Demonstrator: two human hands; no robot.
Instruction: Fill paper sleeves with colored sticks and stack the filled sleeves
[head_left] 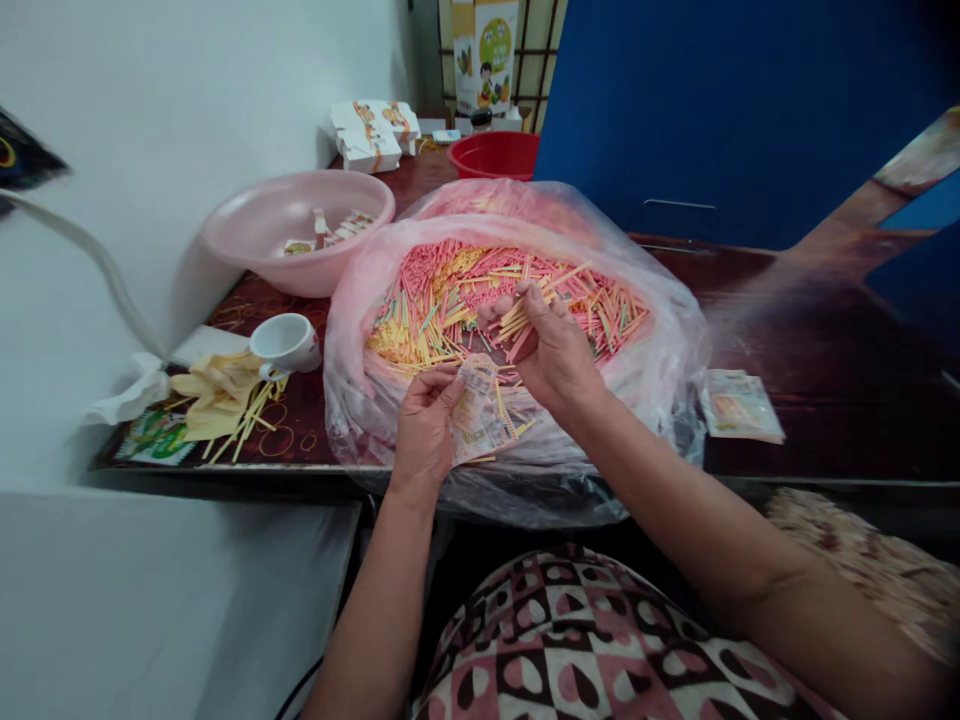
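Observation:
Between the thumb and fingers of my left hand is a small clear printed packet, held at the near rim of a big plastic bag. My right hand grips a bunch of thin sticks, mostly yellow with some pink, just above the bag's opening. The clear plastic bag lies rolled open, filled with many loose pink, yellow and green sticks. Whether the packet has anything inside, I cannot make out.
A pink basin with small packs stands at back left. Nearer are a white cup, a yellow cloth-like piece and loose sticks. A stack of printed packets lies right. Behind are a red basin and blue panel.

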